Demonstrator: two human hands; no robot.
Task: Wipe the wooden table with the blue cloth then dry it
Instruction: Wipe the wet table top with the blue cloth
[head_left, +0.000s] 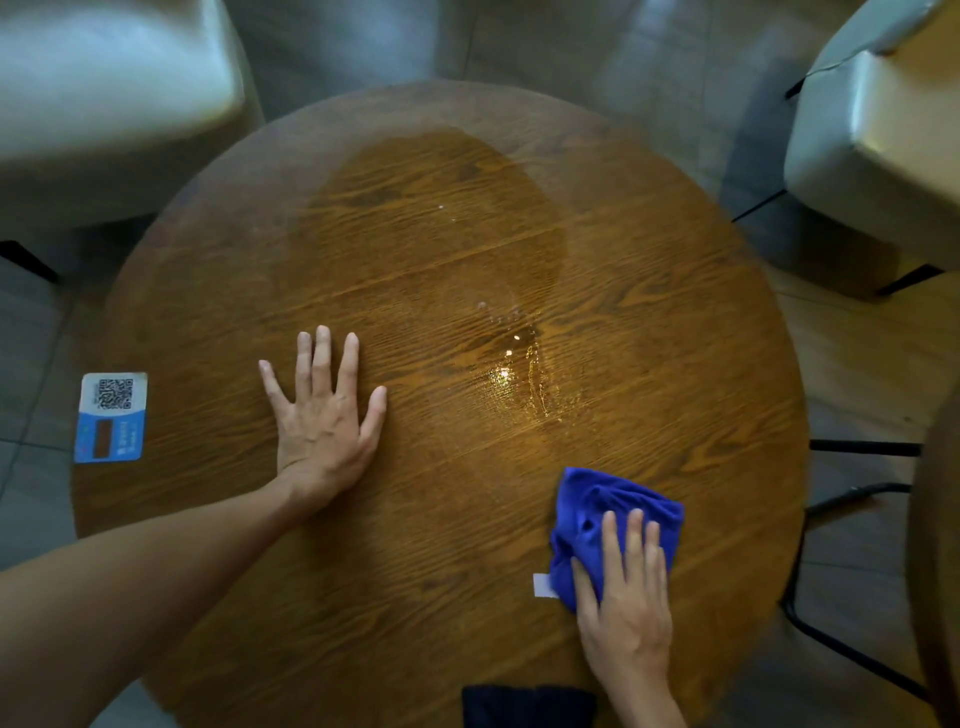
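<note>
From the head camera, looking down, my right hand (626, 597) lies flat on the blue cloth (597, 512), fingers (635, 540) spread over its near half. That grip is a press from above, not a pinch: the palm pins the bunched cloth to the wooden table (675, 312) at its near right part, with a white tag (543, 584) poking out on the left. My left hand (324, 415) is open and empty, palm down on the bare wood left of centre, bracing me.

The wet patch (519, 374) glistens just beyond the cloth, toward the middle, and a wider damp sheen runs on toward the far rim. I judge the wiping is under way with most of the top left to cover. To do it well I should keep even pressure through the whole palm so the cloth does not roll up, push forward into the droplets, then work in overlapping passes out to the edge. The bracing hand sits in the path and must lift when I reach that side. The QR sticker (111, 415) on the left rim should be skirted gently, so its corners do not catch.
</note>
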